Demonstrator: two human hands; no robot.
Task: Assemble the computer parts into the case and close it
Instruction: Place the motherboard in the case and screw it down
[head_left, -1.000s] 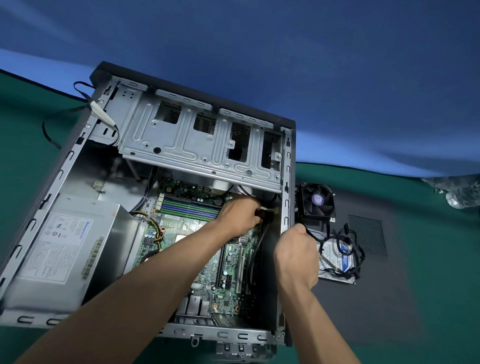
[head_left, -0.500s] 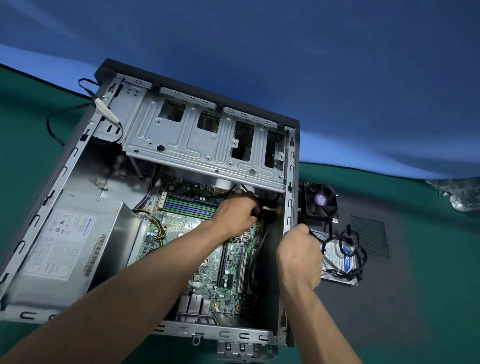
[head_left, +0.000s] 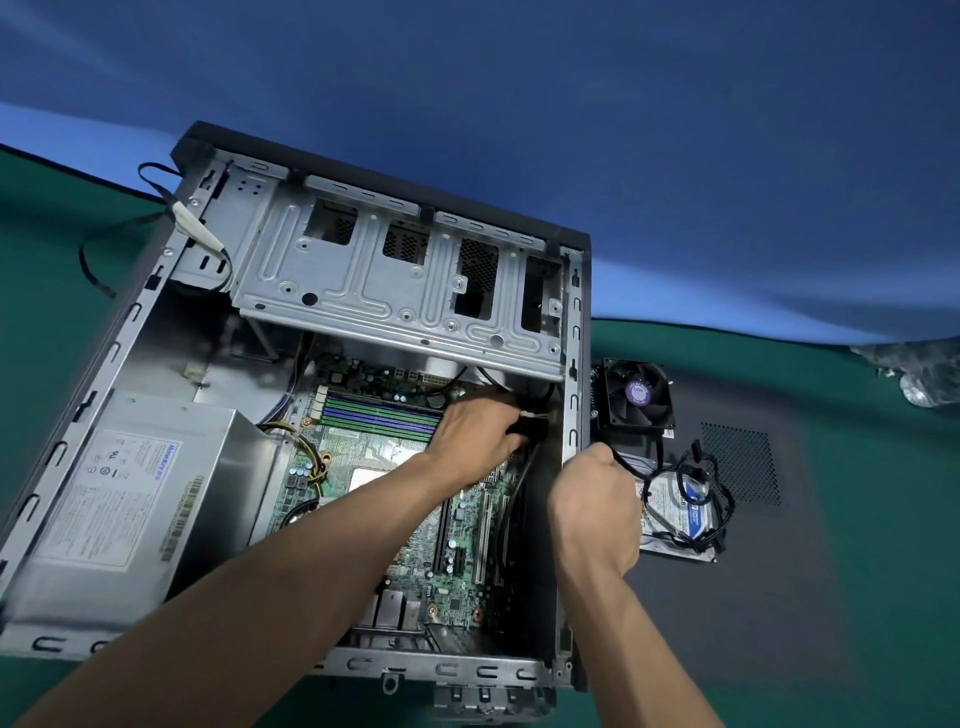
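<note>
Left hand (head_left: 475, 434) inside open case (head_left: 574, 395), fingers curled round black connector (head_left: 530, 427) over motherboard (head_left: 415, 499), frame centre. Right hand (head_left: 595, 506) fisted on black cable (head_left: 631, 470) at case's right wall. Fan (head_left: 638, 395) and hard drive (head_left: 675, 512) lie right of case on dark side panel (head_left: 779, 571). Power supply (head_left: 119, 499) lower left.

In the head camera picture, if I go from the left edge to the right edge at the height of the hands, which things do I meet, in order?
Power supply → memory sticks → left hand gripping a black plug → right hand holding a black cable → hard drive → vent holes of the side panel.
</note>
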